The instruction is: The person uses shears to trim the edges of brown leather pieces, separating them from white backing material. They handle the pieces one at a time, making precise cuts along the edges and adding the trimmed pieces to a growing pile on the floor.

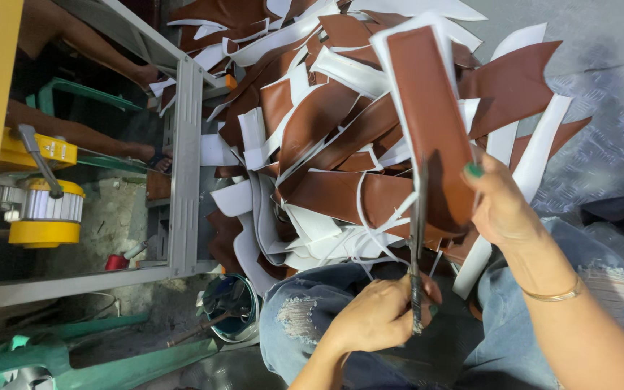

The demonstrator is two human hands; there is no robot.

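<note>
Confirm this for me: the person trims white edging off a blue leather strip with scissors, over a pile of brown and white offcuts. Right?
Not quite: the strip is brown, not blue, as the head view shows. One hand holds it up while the other hand works the scissors over the pile.

One small label [53, 149] is showing at the left edge, sticking flat on the top of the yellow machine [41, 191]. It is a pale rectangle with dark markings too small to make out, lying just under the machine's grey lever [37, 157]. No packages, signs or screens are appearing anywhere else in the view.
</note>
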